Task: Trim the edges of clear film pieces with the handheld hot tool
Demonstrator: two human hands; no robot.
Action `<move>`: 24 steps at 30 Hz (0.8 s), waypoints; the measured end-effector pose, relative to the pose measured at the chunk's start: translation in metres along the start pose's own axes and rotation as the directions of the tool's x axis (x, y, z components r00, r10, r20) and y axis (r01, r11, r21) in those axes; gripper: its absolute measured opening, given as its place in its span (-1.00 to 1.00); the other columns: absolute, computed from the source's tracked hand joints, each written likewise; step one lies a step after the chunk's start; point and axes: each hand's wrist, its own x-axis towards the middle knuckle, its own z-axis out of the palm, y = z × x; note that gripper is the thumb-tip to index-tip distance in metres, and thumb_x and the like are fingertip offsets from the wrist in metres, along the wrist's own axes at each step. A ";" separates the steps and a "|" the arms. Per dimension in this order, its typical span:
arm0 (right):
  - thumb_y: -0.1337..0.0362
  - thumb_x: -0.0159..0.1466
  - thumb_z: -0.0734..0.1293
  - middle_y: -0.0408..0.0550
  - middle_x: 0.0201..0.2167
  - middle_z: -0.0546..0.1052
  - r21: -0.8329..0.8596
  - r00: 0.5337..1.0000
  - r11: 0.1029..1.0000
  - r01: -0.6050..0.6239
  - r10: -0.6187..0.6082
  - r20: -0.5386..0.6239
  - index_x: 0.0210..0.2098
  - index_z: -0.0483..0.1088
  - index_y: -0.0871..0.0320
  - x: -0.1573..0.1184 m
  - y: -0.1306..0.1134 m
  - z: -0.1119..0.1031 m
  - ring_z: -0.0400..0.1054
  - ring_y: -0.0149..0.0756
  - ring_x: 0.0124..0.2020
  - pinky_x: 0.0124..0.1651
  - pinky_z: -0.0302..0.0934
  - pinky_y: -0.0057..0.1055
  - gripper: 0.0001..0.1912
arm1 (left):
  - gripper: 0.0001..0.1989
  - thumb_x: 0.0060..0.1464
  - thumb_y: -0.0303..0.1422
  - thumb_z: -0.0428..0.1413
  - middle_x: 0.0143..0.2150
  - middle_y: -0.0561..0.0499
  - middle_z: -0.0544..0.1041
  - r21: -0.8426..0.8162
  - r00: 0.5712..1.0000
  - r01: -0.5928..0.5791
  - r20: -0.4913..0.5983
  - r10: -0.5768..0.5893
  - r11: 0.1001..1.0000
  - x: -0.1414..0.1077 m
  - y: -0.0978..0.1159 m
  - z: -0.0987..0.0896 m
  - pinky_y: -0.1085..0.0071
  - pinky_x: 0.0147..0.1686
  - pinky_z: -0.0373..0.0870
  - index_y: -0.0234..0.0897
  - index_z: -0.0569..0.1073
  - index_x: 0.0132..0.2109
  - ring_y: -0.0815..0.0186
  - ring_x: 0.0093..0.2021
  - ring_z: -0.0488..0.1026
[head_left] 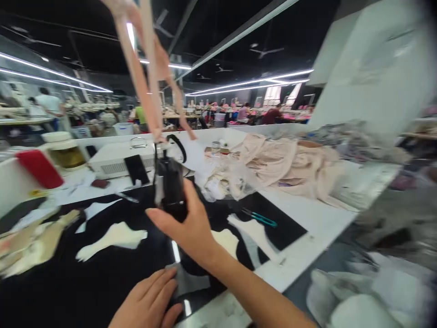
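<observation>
Right hand [194,230] around device [170,187], any writing unreadable

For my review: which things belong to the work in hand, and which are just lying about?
Seemingly in the job:
black handheld device, held in the right hand
grey piece beside the left hand
black mat under it
cream cut pieces

Apparently just lying about:
teal thread snips
lidded jar
heaped beige fabric

The left hand [146,298], at seven o'clock, is bare; the right hand [193,228] and five-o'clock forearm [249,291] are bare too.
</observation>
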 end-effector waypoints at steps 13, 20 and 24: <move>0.21 0.27 0.53 -0.23 -0.35 0.54 0.024 0.989 0.999 0.022 -0.018 -0.145 -0.08 0.33 -0.04 -0.028 0.024 -0.012 0.44 -0.29 -0.47 -0.40 0.45 -0.30 -0.66 | -0.52 0.62 -0.12 -0.15 -0.01 -0.07 0.75 -0.088 0.983 0.185 0.022 -0.183 0.979 0.011 0.035 0.002 0.33 -0.07 0.63 -0.32 0.55 -0.05 0.21 -0.03 0.70; 0.22 0.30 0.51 -0.22 -0.29 0.52 0.023 0.992 0.999 0.031 -0.028 -0.121 0.01 0.30 -0.06 -0.033 0.037 -0.009 0.40 -0.31 -0.46 -0.36 0.43 -0.26 -0.61 | -0.55 0.61 -0.12 -0.09 -0.02 -0.03 0.76 -0.047 0.983 0.184 0.009 -0.184 0.982 0.013 0.036 0.003 0.35 -0.10 0.62 -0.31 0.57 -0.07 0.22 -0.06 0.71; 0.21 0.28 0.51 -0.20 -0.32 0.52 -0.004 0.986 1.000 0.026 -0.026 -0.166 -0.01 0.30 -0.06 -0.032 0.040 -0.009 0.42 -0.26 -0.43 -0.35 0.43 -0.24 -0.62 | -0.50 0.62 -0.11 -0.15 -0.03 -0.01 0.76 -0.029 0.984 0.177 -0.014 -0.177 0.984 0.011 0.036 0.004 0.38 -0.10 0.61 -0.30 0.58 -0.08 0.24 -0.06 0.71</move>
